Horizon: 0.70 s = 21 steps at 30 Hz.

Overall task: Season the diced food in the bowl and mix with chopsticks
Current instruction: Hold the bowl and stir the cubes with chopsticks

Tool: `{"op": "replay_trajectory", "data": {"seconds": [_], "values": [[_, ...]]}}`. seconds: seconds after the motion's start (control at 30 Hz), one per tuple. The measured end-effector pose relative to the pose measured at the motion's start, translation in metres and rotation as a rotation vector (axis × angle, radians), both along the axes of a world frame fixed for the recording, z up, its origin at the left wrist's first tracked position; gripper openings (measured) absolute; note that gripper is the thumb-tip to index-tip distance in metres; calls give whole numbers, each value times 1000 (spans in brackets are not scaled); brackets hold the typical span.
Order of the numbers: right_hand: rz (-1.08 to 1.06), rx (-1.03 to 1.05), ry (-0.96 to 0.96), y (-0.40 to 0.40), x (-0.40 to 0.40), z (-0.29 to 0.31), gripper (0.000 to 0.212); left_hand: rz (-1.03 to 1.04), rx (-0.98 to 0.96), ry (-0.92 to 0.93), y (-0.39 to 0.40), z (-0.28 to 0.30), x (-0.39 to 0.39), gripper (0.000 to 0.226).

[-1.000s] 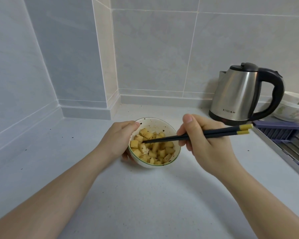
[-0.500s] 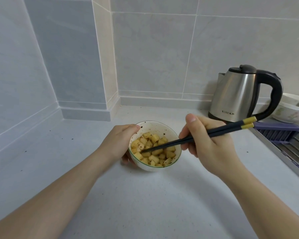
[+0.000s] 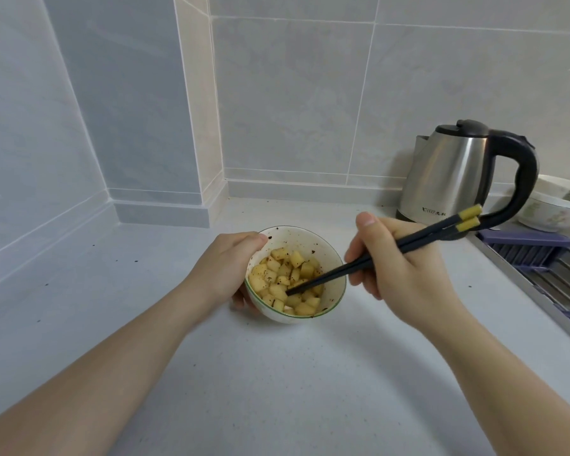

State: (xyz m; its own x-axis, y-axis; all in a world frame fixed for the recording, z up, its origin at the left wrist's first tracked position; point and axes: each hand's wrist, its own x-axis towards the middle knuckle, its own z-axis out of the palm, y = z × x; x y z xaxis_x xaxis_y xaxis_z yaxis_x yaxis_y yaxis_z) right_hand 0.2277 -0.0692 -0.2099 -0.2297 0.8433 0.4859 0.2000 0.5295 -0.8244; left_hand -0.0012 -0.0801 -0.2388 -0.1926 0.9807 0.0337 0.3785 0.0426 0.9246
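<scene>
Pale speckled stone counter (image 3: 277, 390) carries the scene as a person mixes seasoned food at a tiled kitchen corner. At left, the left hand (image 3: 224, 268) grips the near-left side of a small white bowl (image 3: 334, 274), thumb hooked at the rim; the fingers curled under the bowl are mostly hidden behind it. Inside the bowl, yellow diced food (image 3: 285, 284) lies flecked with dark seasoning, which also spatters the inner wall. Between the hands, a pair of dark chopsticks (image 3: 408, 243) with yellow ends now slants more steeply than a second ago, the tips having travelled from the left side of the pile to its middle and pushed down among the cubes. That points to stirring well under way, seasoning apparently already added. At right, the right hand (image 3: 405, 268) clasps the chopsticks mid-shaft, just beside the bowl's right rim; its lower fingers are turned away from the camera. Beyond that hand stands a steel kettle (image 3: 448, 172). A patterned dish (image 3: 553, 205) and a sink rack (image 3: 547, 274) are cut off by the right edge.
</scene>
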Motion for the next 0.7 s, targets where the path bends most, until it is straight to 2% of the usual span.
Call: {"op": "replay_trajectory", "data": {"seconds": [0.1,0.27,0.37,0.53,0.7], "values": [[2,61,44,-1,-6,-5,51,2,-4,-4,0,-1,-1,43],[-155,122,124,8,11,6,52,1,-7,-22,2,-1,-1,41],[-210,102,108,14,25,15,54,2,-4,-22,2,-1,-2,42],[-101,6,-31,7,16,12,54,0,-8,-43,1,-3,-1,42],[31,56,24,-4,-8,-6,51,1,-4,-33,2,-3,-1,42]]}}
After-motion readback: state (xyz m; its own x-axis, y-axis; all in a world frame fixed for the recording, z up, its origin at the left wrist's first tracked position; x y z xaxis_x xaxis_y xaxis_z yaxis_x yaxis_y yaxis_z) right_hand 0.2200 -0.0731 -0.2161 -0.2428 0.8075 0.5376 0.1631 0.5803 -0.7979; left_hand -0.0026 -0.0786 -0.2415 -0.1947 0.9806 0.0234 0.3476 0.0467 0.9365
